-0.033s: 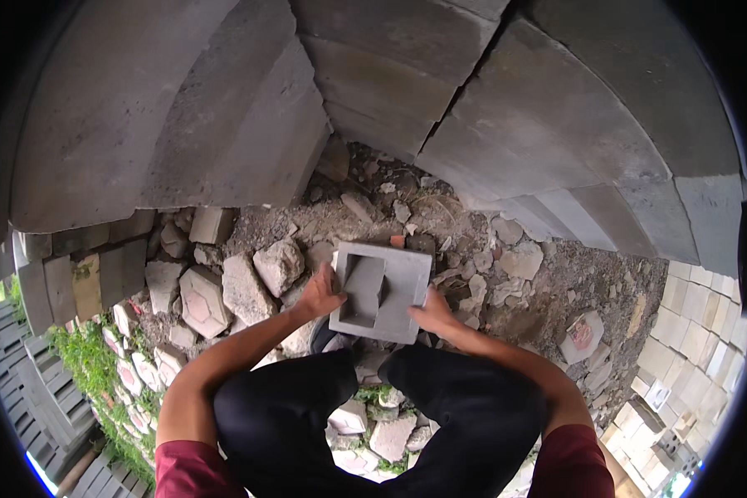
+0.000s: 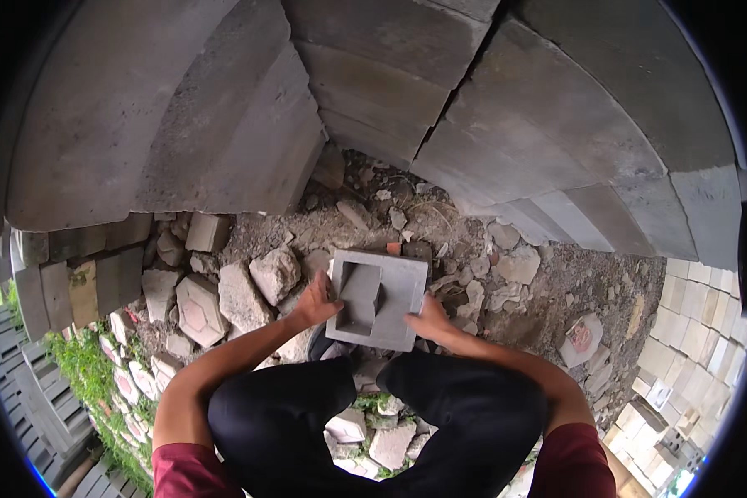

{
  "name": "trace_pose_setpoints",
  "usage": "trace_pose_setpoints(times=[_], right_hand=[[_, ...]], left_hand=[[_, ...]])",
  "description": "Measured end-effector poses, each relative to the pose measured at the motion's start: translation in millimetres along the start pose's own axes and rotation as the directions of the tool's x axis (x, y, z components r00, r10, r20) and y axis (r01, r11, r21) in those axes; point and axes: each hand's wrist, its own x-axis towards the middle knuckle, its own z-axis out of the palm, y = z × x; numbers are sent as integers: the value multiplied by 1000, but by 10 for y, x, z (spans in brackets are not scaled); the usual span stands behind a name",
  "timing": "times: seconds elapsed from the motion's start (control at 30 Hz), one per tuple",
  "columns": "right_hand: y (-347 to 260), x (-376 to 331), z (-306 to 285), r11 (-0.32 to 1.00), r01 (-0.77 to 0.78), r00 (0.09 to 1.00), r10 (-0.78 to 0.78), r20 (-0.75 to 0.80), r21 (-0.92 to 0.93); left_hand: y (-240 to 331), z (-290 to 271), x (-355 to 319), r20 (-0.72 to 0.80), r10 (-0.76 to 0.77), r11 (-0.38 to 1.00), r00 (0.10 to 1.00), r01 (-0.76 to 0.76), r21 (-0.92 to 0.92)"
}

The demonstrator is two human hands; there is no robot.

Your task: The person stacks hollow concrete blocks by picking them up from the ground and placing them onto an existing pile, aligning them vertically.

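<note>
I hold a grey concrete block with a square hollow in it, in front of my black-trousered knees. My left hand grips its left edge, with the fingers curled into the hollow. My right hand holds its lower right edge. The block is level and sits just above a bed of broken stones.
Large stacked concrete slabs rise close ahead and to both sides. Rubble covers the ground, with a hexagonal paver at left and a red-marked paver at right. Pale stacked blocks stand far right, green plants far left.
</note>
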Motion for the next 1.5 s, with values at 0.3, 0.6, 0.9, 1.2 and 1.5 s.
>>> trace_pose_setpoints(times=[0.3, 0.6, 0.9, 1.2, 1.5], right_hand=[[-174, -192, -241, 997, -68, 998, 69, -9, 43], [-264, 311, -27, 963, -229, 960, 199, 197, 141], [-928, 1178, -934, 852, 307, 896, -409, -175, -424], [-1159, 1885, -126, 737, 331, 905, -425, -24, -590], [114, 1549, -1300, 972, -49, 958, 111, -266, 231]], left_hand=[[56, 238, -18, -28, 213, 959, 977, -215, -183], [-86, -132, 118, -39, 136, 990, 990, -137, -24], [527, -529, 189, 233, 66, 993, 970, -87, 85], [95, -463, 407, 0, 95, 968, 995, -93, -231], [97, -76, 185, -103, 128, 986, 987, -138, -97]])
